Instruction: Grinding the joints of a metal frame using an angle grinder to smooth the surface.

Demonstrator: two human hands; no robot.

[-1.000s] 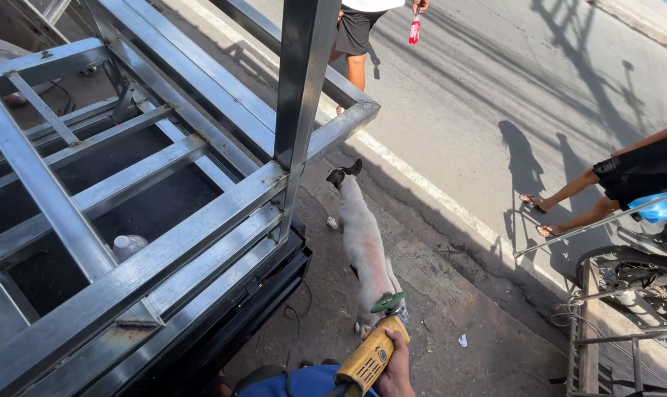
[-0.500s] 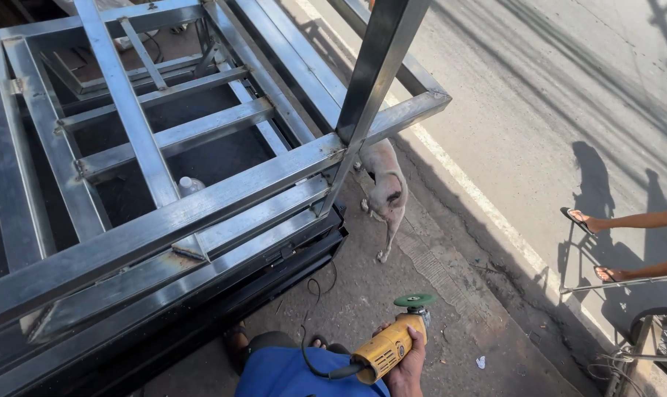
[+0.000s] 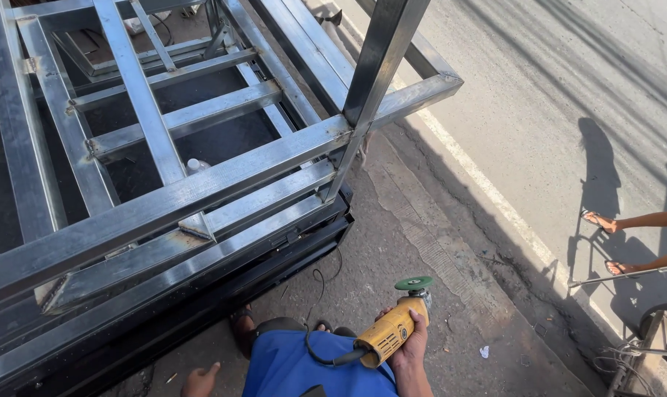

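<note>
Our right hand was wrapped round the body of the yellow angle grinder, fingers closed firmly on it, low at our right side. The tool's long axis ran from its black cord end near our blue shirt up and to the right, ending in the green disc, which lay roughly flat and faced upward. The disc hung over the concrete pavement, touching nothing.

The galvanised steel frame lay up and to the left of the grinder, well apart from the disc. Its nearest part was the lower rail above the black base, and the upright post met the top rail further up, almost straight above the disc in the view.

Our left hand was low at the bottom edge, fingers loosely spread and holding nothing, closer to the frame's base than the right hand was. A bystander's sandalled feet stood on the road at the right, far from the tool.
</note>
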